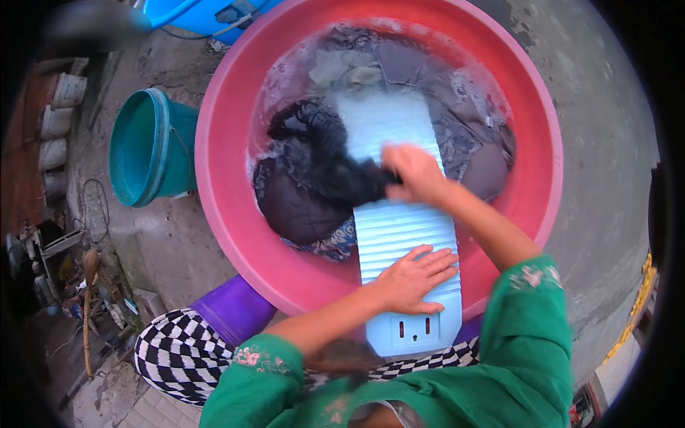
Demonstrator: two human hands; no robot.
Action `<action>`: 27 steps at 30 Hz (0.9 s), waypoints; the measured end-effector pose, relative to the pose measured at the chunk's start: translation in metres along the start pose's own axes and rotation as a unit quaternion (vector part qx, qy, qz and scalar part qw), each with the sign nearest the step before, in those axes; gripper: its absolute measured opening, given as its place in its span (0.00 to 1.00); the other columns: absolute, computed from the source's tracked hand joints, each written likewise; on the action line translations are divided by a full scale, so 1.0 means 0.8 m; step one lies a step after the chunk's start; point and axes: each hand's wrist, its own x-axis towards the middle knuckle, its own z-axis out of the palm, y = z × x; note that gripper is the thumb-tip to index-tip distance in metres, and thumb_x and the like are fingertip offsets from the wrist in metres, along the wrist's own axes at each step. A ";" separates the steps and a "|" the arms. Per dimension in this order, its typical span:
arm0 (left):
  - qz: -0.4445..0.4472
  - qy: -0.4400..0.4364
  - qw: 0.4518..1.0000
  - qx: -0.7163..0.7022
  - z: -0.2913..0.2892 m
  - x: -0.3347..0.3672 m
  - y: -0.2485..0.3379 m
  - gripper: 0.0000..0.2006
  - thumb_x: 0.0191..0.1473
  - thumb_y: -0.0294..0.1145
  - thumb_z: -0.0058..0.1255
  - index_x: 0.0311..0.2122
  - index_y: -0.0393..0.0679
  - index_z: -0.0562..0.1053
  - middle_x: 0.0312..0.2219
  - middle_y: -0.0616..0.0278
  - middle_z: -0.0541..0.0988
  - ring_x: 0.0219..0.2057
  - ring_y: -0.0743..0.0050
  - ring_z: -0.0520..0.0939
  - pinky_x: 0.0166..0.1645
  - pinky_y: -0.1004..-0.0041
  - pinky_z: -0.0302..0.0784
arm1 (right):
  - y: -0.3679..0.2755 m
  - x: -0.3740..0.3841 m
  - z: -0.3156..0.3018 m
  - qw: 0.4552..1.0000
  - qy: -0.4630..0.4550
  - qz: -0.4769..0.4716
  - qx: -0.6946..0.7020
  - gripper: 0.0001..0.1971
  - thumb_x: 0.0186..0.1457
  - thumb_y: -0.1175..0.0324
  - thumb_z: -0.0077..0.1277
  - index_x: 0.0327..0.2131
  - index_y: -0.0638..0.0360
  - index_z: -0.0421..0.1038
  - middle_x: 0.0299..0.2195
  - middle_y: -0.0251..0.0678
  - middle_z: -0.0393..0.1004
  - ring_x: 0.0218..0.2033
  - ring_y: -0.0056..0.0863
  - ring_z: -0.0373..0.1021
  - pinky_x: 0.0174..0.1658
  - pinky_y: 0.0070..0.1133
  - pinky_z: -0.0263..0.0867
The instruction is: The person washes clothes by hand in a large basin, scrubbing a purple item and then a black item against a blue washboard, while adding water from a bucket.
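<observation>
A light blue ridged washboard [403, 250] leans in a large pink basin [232, 235], its far end down in soapy water and its near end over the rim. Flat on the board's lower part lies my left hand [415, 279], fingers spread. My right hand [417, 175], smeared by motion, is closed on a dark wet garment [335, 171] at the middle of the board. From there the cloth trails off the board's left side into the water. Grey-purple clothes [467, 132] soak on the right and at the back, and a patterned cloth [335, 242] shows at the left.
A green bucket [175, 150] lies tipped or leaning left of the basin on concrete ground. Behind it stands part of a blue tub [203, 18] with a hose. Something purple [235, 310] is by my checkered trouser leg [182, 357]. Clutter and a broom [89, 307] are at far left.
</observation>
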 end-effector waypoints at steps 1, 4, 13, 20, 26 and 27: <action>0.009 -0.002 1.000 -0.002 -0.006 0.003 0.001 0.34 0.47 0.55 0.48 0.54 0.40 0.63 0.56 0.54 0.62 0.59 0.61 0.61 0.61 0.59 0.51 | 0.024 0.026 0.004 0.991 0.126 -0.001 -0.044 0.23 0.35 0.62 0.59 0.39 0.56 0.65 0.39 0.40 0.68 0.38 0.38 0.67 0.38 0.31 0.63; 0.026 0.016 1.000 -0.004 -0.003 0.009 0.006 0.34 0.46 0.54 0.49 0.54 0.41 0.63 0.56 0.54 0.62 0.59 0.62 0.61 0.61 0.58 0.52 | 0.059 0.065 0.013 0.978 0.123 0.077 -0.148 0.20 0.42 0.60 0.54 0.40 0.56 0.67 0.41 0.39 0.69 0.42 0.38 0.65 0.42 0.32 0.61; -0.001 0.005 1.000 0.020 -0.004 -0.005 -0.003 0.34 0.47 0.55 0.46 0.54 0.41 0.63 0.56 0.55 0.62 0.59 0.63 0.61 0.61 0.59 0.52 | -0.062 -0.037 -0.010 0.992 -0.044 -0.001 0.116 0.19 0.32 0.67 0.62 0.31 0.54 0.65 0.33 0.37 0.68 0.36 0.40 0.65 0.34 0.31 0.63; 0.020 0.002 0.999 0.036 -0.001 0.008 -0.003 0.36 0.46 0.57 0.45 0.53 0.39 0.64 0.56 0.56 0.62 0.60 0.65 0.58 0.62 0.61 0.48 | 0.062 0.084 0.022 0.971 0.137 0.082 -0.176 0.17 0.42 0.62 0.53 0.37 0.58 0.66 0.42 0.41 0.69 0.41 0.40 0.65 0.42 0.33 0.60; -0.011 0.003 0.999 0.030 -0.003 -0.004 -0.004 0.35 0.46 0.56 0.46 0.55 0.42 0.62 0.56 0.56 0.62 0.60 0.65 0.59 0.61 0.61 0.50 | -0.049 -0.008 0.009 0.995 -0.034 0.042 0.087 0.20 0.33 0.70 0.59 0.34 0.56 0.65 0.35 0.42 0.70 0.36 0.43 0.66 0.38 0.33 0.62; -0.027 -0.008 1.000 0.002 -0.004 -0.007 -0.005 0.36 0.46 0.56 0.46 0.55 0.42 0.62 0.57 0.56 0.62 0.60 0.65 0.59 0.61 0.61 0.50 | -0.071 -0.027 -0.001 0.995 -0.030 0.007 0.094 0.22 0.28 0.72 0.61 0.32 0.54 0.65 0.38 0.39 0.69 0.37 0.41 0.66 0.37 0.32 0.63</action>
